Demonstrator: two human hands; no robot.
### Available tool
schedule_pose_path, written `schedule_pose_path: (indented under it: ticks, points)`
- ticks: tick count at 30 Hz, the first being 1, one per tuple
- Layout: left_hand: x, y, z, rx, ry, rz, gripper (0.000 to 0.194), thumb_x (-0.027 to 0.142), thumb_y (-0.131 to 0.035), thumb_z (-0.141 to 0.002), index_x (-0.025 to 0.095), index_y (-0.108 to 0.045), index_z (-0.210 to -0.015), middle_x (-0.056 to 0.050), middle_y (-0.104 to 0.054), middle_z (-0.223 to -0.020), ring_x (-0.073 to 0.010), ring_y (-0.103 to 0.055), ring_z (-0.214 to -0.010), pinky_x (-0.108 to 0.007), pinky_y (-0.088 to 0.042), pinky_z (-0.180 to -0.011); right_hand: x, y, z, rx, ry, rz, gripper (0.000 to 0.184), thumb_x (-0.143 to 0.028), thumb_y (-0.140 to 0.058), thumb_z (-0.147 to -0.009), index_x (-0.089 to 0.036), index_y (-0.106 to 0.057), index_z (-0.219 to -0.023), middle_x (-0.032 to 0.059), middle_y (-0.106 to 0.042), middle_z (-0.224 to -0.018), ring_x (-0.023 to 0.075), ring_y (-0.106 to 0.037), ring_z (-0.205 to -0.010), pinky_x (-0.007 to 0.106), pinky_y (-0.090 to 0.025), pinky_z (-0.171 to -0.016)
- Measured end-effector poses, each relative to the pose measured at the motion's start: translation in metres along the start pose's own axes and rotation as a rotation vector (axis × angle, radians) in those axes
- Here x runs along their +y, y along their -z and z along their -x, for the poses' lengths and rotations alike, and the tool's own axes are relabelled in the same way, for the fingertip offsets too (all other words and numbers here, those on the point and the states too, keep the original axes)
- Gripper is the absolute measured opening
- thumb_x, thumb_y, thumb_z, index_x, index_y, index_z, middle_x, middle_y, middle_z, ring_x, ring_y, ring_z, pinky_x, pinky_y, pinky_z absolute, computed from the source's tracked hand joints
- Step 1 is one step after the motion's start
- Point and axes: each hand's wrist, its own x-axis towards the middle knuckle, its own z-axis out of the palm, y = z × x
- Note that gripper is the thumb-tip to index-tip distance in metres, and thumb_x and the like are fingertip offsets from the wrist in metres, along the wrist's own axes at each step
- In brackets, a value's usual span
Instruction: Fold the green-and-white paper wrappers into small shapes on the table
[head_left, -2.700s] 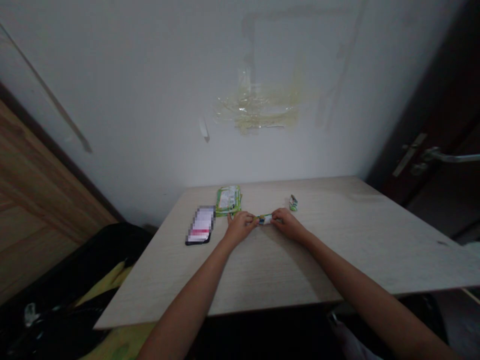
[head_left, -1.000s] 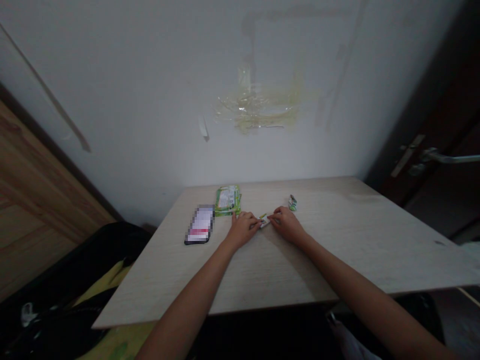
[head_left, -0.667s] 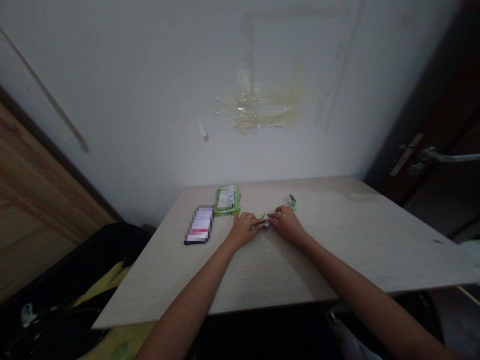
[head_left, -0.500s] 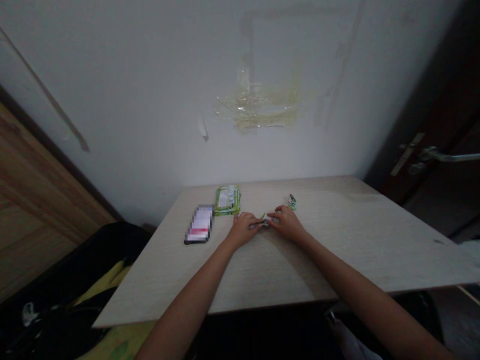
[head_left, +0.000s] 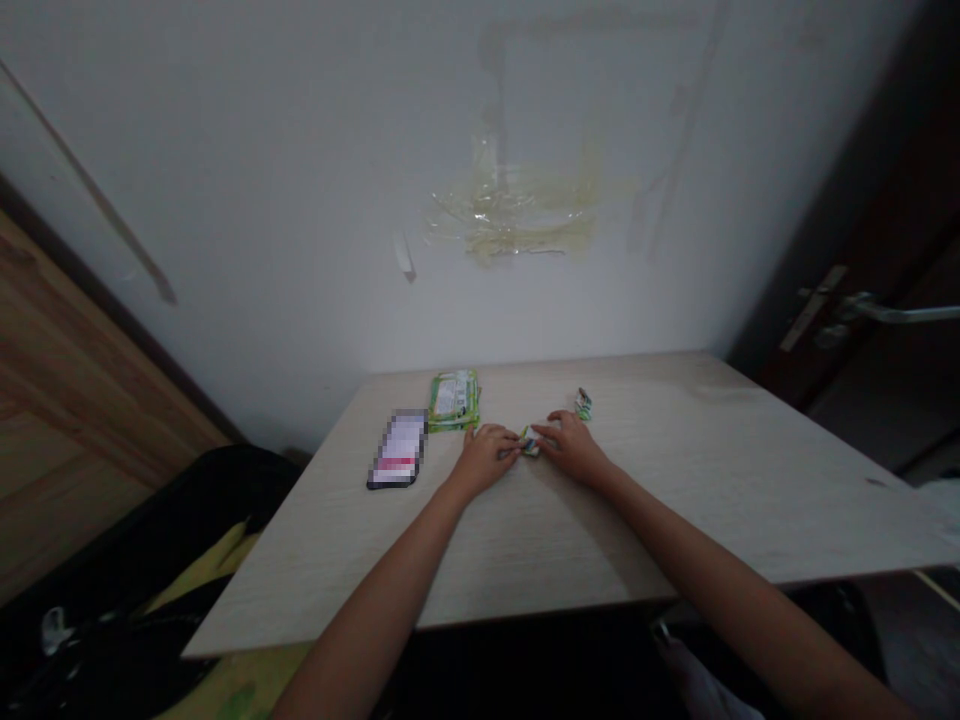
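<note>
Between my hands, low over the middle of the table, is a small folded green-and-white packet [head_left: 530, 442]. My left hand [head_left: 489, 456] pinches its left end with thumb and fingers. From the other side my right hand [head_left: 574, 446] has its fingertips closed on the right edge. The fingers cover part of the packet. Just beyond my right hand lies another small folded piece [head_left: 583, 403], green and white. A stack of flat green packets [head_left: 454, 398] with a pale printed panel lies behind my left hand.
A phone [head_left: 399, 450] with a lit, blurred screen lies left of my left hand on the pale table [head_left: 315, 570]. The wall [head_left: 300, 200] with old tape [head_left: 525, 220] borders the table's far edge. At right is a dark door with a metal handle [head_left: 892, 312].
The packet between my hands was longer and flatter; it is now folded into a smaller bundle. My hands came closer together. The stack, phone and other folded piece stay put.
</note>
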Motion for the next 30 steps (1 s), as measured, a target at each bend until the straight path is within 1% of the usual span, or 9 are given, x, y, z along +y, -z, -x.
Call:
schedule_pose_path:
  ticks: [3, 5, 7, 9, 13, 18, 22, 26, 30]
  points:
    - [0.002, 0.002, 0.000, -0.006, -0.015, 0.000, 0.023, 0.032, -0.060, -0.094, 0.036, -0.075, -0.112, 0.001, -0.073, -0.120, -0.0228, -0.056, -0.122, -0.057, -0.020, -0.117, -0.002, 0.005, -0.004, 0.023, 0.094, -0.057, 0.021, -0.030, -0.063, -0.093, -0.023, -0.078, -0.106, 0.0125, -0.064, -0.118, 0.0253, -0.057, -0.110, 0.041, -0.045, -0.099]
    - [0.001, 0.002, -0.001, -0.011, -0.025, -0.003, 0.023, 0.032, -0.061, -0.094, 0.034, -0.076, -0.110, 0.000, -0.074, -0.119, -0.0233, -0.056, -0.122, -0.054, -0.024, -0.116, -0.006, 0.009, -0.006, -0.042, 0.155, -0.096, 0.019, -0.020, -0.062, -0.091, -0.022, -0.079, -0.100, 0.0094, -0.070, -0.105, 0.0214, -0.061, -0.098, 0.036, -0.047, -0.093]
    - [0.000, 0.001, -0.003, -0.013, -0.037, -0.002, 0.023, 0.032, -0.061, -0.093, 0.032, -0.077, -0.109, -0.001, -0.074, -0.118, -0.0235, -0.057, -0.121, -0.050, -0.029, -0.114, -0.009, 0.011, -0.007, -0.076, 0.161, -0.128, 0.020, -0.014, -0.061, -0.090, -0.021, -0.079, -0.096, 0.0086, -0.072, -0.098, 0.0202, -0.063, -0.095, 0.033, -0.048, -0.090]
    - [-0.003, -0.001, -0.004, -0.009, -0.050, -0.001, 0.023, 0.033, -0.061, -0.093, 0.032, -0.077, -0.110, -0.001, -0.075, -0.117, -0.0236, -0.058, -0.120, -0.047, -0.033, -0.112, -0.011, 0.011, -0.008, -0.070, 0.140, -0.150, 0.020, -0.014, -0.061, -0.088, -0.019, -0.079, -0.095, 0.0089, -0.074, -0.098, 0.0207, -0.064, -0.095, 0.033, -0.049, -0.089]
    - [-0.006, -0.004, -0.004, 0.019, -0.050, -0.001, 0.023, 0.034, -0.064, -0.091, 0.033, -0.077, -0.110, -0.002, -0.076, -0.114, -0.0245, -0.059, -0.118, -0.048, -0.034, -0.112, -0.007, 0.009, -0.008, -0.034, 0.097, -0.166, 0.018, -0.020, -0.063, -0.089, -0.020, -0.080, -0.095, 0.0093, -0.076, -0.103, 0.0234, -0.066, -0.099, 0.036, -0.049, -0.094]
    - [-0.005, -0.005, -0.002, 0.017, -0.075, 0.053, 0.019, 0.038, -0.067, -0.089, 0.034, -0.079, -0.104, -0.001, -0.076, -0.112, -0.0235, -0.060, -0.118, -0.048, -0.035, -0.112, -0.006, 0.013, -0.009, -0.056, 0.074, -0.168, 0.022, -0.026, -0.062, -0.090, -0.019, -0.079, -0.103, 0.0104, -0.077, -0.107, 0.0250, -0.067, -0.104, 0.038, -0.048, -0.099]
    - [-0.001, -0.006, -0.002, -0.003, -0.061, 0.085, 0.017, 0.037, -0.067, -0.089, 0.033, -0.079, -0.100, -0.001, -0.076, -0.113, -0.0240, -0.060, -0.120, -0.054, -0.029, -0.116, -0.004, 0.016, -0.008, -0.087, 0.078, -0.217, 0.025, -0.026, -0.062, -0.091, -0.020, -0.078, -0.108, 0.0109, -0.075, -0.112, 0.0241, -0.067, -0.108, 0.037, -0.049, -0.100]
    - [0.002, -0.007, -0.001, 0.024, -0.056, 0.073, 0.020, 0.034, -0.064, -0.091, 0.031, -0.078, -0.105, -0.002, -0.076, -0.112, -0.0238, -0.060, -0.119, -0.055, -0.026, -0.117, 0.000, 0.016, -0.006, -0.094, 0.110, -0.270, 0.026, -0.026, -0.061, -0.091, -0.021, -0.077, -0.110, 0.0103, -0.075, -0.114, 0.0228, -0.067, -0.109, 0.036, -0.050, -0.100]
    - [0.000, -0.007, -0.001, 0.065, -0.014, -0.007, 0.025, 0.036, -0.061, -0.093, 0.032, -0.076, -0.112, -0.004, -0.074, -0.121, -0.0260, -0.055, -0.124, -0.055, -0.026, -0.116, 0.003, 0.012, -0.005, -0.088, 0.115, -0.264, 0.027, -0.027, -0.061, -0.091, -0.021, -0.076, -0.113, 0.0108, -0.074, -0.116, 0.0237, -0.067, -0.109, 0.039, -0.052, -0.099]
